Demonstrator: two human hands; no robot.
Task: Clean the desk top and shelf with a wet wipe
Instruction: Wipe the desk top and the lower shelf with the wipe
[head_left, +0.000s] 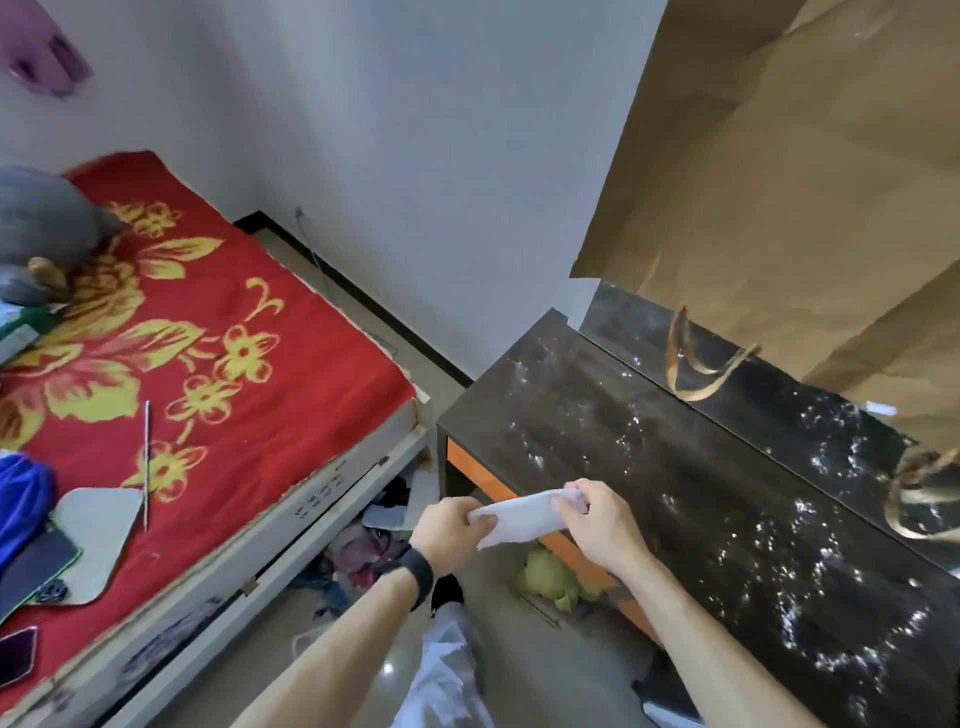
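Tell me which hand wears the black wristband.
The left hand: its wrist carries the black wristband; the right hand has a bare wrist. Both pinch the wet wipe.

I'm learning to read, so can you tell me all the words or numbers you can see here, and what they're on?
No text here can be read.
Dark marks on the side of the bed frame: too blurred to read.
Wet wipe and desk top: no words show.
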